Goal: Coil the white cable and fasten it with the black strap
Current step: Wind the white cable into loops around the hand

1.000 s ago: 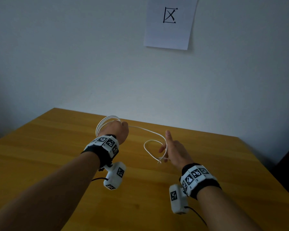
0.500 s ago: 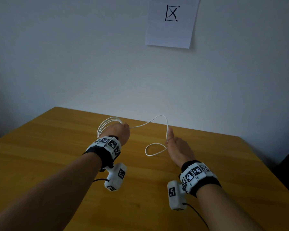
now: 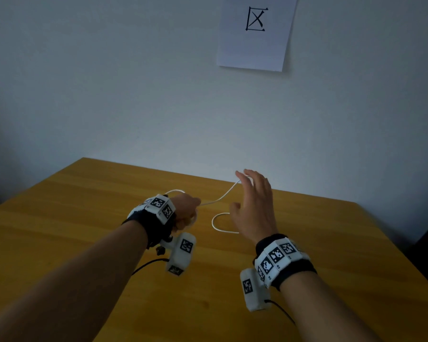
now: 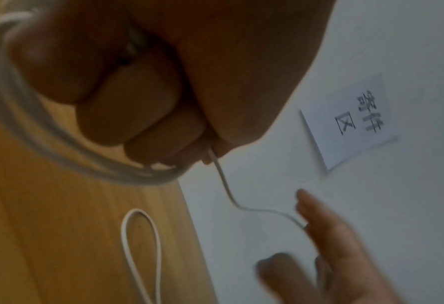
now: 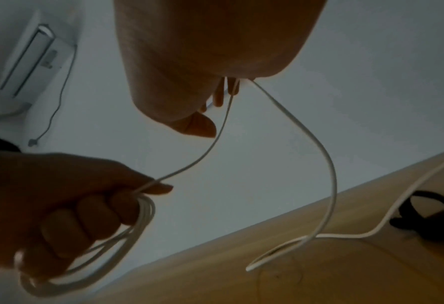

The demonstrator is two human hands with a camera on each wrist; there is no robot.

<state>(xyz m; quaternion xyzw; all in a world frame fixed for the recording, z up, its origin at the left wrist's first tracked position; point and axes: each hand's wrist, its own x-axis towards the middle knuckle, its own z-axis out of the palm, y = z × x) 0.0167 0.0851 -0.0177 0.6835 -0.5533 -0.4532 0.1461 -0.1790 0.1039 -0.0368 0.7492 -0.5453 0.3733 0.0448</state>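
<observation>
left grip (image 3: 187, 209) clenches coiled white cable (image 5: 91, 265); right grip (image 3: 253, 206) lifts slack.

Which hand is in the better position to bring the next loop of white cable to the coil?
The right hand. Its fingers are straight and the white cable runs over them, free to guide. The left hand already grips the finished loops, so it should only hold them.

smooth white cable (image 3: 220, 197); matt wood table (image 3: 84, 206).
</observation>
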